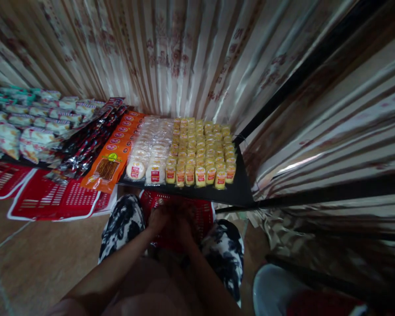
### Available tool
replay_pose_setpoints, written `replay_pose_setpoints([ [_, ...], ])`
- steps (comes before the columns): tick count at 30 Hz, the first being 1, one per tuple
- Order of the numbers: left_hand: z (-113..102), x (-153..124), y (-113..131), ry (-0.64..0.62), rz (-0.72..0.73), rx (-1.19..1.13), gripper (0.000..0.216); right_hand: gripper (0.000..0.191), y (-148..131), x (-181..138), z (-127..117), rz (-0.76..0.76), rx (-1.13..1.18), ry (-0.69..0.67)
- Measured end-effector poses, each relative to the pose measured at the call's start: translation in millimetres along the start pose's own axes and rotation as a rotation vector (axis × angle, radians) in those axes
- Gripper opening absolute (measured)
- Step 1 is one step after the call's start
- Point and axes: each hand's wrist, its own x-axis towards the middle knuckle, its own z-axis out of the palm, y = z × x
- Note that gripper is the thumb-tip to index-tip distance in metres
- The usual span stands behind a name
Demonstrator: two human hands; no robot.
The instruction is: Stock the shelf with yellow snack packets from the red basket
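My left hand (158,218) and my right hand (183,226) are close together between my knees, over or inside a red basket (206,217) below the shelf's front edge. It is dark there and the fingers are blurred, so I cannot make out what they hold, if anything. Just beyond the hands, on a black shelf (246,191), stand rows of small yellow wrapped cakes (200,153). Left of these lie rows of white round wrapped crackers (154,149). Beside the crackers is a long orange snack packet (110,156) with brown sticks showing through its window.
Dark red-and-black packets (94,136) and white snack bags (36,123) fill the shelf's left. Red baskets (57,197) sit below them. A patterned curtain (177,52) hangs behind, a black frame bar (299,79) slants at right, and a pale rounded container (273,287) is lower right.
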Motion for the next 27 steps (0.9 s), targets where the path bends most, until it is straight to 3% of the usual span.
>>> replay_pose_setpoints([
  [4,-16.9,-15.8,13.6,0.025,0.073,-0.105,0.027,0.036,-7.1,-17.9,-19.7,-0.102,-0.025,0.088],
  [8,-26.9,-35.6,31.3,0.058,0.154,-0.175,0.025,0.043,-6.5,-37.7,-33.4,-0.237,-0.112,0.258],
  [19,-42.3,-77.9,91.6,0.123,0.389,-0.297,0.017,0.045,5.7,-64.9,-71.3,-0.377,-0.253,0.699],
  [27,-30.9,-79.7,146.7,0.166,0.633,-0.514,0.026,0.051,5.3,-61.6,-132.4,-0.296,-0.147,0.881],
])
